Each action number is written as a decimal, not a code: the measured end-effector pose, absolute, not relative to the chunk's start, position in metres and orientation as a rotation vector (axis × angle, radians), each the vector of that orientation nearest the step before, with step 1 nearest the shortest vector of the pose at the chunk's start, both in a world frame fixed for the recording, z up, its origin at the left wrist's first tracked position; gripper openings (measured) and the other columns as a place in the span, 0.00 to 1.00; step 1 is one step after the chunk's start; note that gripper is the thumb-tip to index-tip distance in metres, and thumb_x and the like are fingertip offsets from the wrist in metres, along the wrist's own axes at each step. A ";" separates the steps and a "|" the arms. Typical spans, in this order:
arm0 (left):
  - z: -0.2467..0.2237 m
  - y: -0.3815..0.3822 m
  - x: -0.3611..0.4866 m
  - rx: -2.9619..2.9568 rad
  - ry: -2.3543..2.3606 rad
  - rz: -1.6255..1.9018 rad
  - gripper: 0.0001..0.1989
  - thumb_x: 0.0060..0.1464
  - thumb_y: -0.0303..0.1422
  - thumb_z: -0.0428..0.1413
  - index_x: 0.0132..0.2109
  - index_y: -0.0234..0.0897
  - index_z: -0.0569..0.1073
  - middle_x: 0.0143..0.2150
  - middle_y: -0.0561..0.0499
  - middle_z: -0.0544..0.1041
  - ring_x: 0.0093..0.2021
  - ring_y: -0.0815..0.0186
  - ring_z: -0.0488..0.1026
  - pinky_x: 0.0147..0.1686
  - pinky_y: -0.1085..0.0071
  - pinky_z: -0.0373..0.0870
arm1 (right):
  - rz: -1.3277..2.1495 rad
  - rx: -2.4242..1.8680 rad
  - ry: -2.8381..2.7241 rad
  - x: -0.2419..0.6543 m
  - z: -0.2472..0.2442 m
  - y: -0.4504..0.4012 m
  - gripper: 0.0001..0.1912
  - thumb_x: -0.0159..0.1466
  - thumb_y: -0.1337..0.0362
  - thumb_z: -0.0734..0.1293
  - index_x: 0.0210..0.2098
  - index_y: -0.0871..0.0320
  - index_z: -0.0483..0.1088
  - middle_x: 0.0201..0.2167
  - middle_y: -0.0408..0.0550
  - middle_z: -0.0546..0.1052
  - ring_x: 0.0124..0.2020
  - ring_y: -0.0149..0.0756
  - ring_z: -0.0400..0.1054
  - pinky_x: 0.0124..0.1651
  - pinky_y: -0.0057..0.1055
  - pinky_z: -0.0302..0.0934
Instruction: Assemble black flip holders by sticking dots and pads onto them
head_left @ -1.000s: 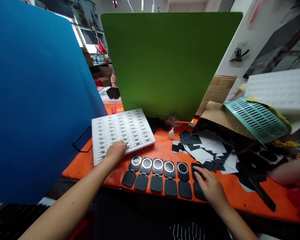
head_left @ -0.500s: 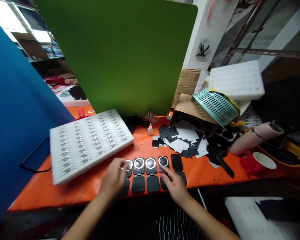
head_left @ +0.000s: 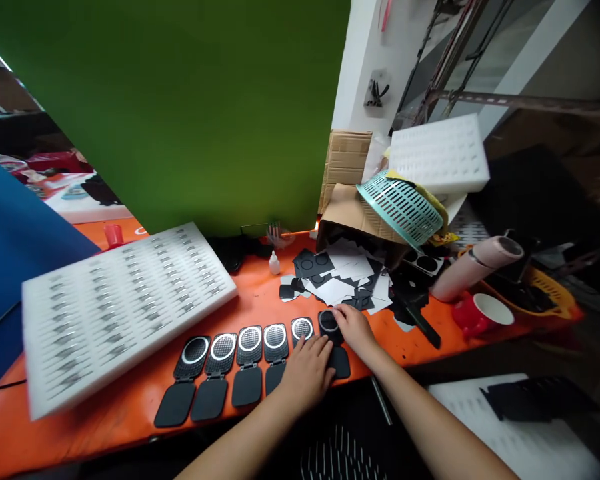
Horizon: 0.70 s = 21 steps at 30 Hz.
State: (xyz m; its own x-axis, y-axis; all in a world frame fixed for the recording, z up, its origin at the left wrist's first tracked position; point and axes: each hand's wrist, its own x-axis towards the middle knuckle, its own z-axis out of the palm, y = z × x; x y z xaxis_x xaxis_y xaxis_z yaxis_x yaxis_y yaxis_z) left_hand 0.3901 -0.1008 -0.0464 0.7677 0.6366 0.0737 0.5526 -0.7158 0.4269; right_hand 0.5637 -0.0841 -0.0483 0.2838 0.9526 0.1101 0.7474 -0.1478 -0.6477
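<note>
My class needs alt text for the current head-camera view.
A person's left hand lies over a row of open, hinged black cases on an orange table; the right hand is at the rightmost case. A slotted white tray sits left, loose black and white sheets beyond.

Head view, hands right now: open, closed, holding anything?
Left hand: open, over the fifth black case from the left; its palm side is hidden.
Right hand: partly curled at the rightmost black case; whether it grips anything cannot be told.

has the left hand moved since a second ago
Yes: against the row of cases, the left hand moved right, from the tray to beside the right hand.
</note>
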 end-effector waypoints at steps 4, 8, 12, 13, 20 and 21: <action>-0.047 -0.097 0.400 2.657 0.962 0.237 0.24 0.53 0.41 0.48 0.56 0.39 0.59 0.54 0.46 0.65 0.57 0.56 0.55 0.58 0.51 0.40 | 0.281 -2.046 -1.699 0.563 -0.051 -0.071 0.13 0.62 0.66 0.54 0.35 0.58 0.70 0.35 0.49 0.74 0.38 0.35 0.67 0.41 0.28 0.57; -0.045 -0.092 0.402 2.676 0.955 0.236 0.22 0.53 0.41 0.48 0.54 0.40 0.61 0.55 0.48 0.63 0.58 0.56 0.53 0.58 0.50 0.37 | 0.339 -2.034 -1.726 0.567 -0.048 -0.070 0.13 0.61 0.66 0.54 0.34 0.57 0.70 0.34 0.48 0.74 0.36 0.34 0.67 0.40 0.26 0.56; -0.045 -0.091 0.402 2.692 0.945 0.228 0.22 0.54 0.41 0.48 0.54 0.40 0.61 0.58 0.50 0.60 0.59 0.56 0.51 0.58 0.50 0.38 | 0.462 -1.975 -1.695 0.572 -0.046 -0.070 0.13 0.61 0.65 0.55 0.33 0.58 0.70 0.33 0.47 0.74 0.35 0.33 0.67 0.38 0.25 0.57; -0.045 -0.091 0.402 2.693 0.943 0.224 0.21 0.54 0.41 0.47 0.55 0.41 0.61 0.58 0.50 0.60 0.59 0.56 0.51 0.58 0.50 0.38 | 0.473 -1.964 -1.686 0.573 -0.046 -0.070 0.13 0.61 0.64 0.55 0.33 0.58 0.70 0.33 0.47 0.74 0.35 0.33 0.67 0.37 0.25 0.57; -0.047 -0.091 0.402 2.697 0.931 0.219 0.22 0.55 0.40 0.46 0.55 0.39 0.61 0.59 0.50 0.58 0.60 0.56 0.50 0.59 0.52 0.40 | 0.434 -1.977 -1.752 0.572 -0.053 -0.070 0.13 0.62 0.65 0.55 0.34 0.58 0.70 0.33 0.47 0.74 0.37 0.33 0.67 0.40 0.25 0.57; -0.048 -0.091 0.402 2.694 0.927 0.221 0.22 0.55 0.40 0.46 0.55 0.39 0.61 0.59 0.50 0.59 0.60 0.57 0.51 0.59 0.52 0.40 | 0.415 -1.989 -1.776 0.571 -0.054 -0.070 0.13 0.62 0.66 0.55 0.34 0.58 0.70 0.33 0.47 0.74 0.37 0.33 0.67 0.40 0.26 0.57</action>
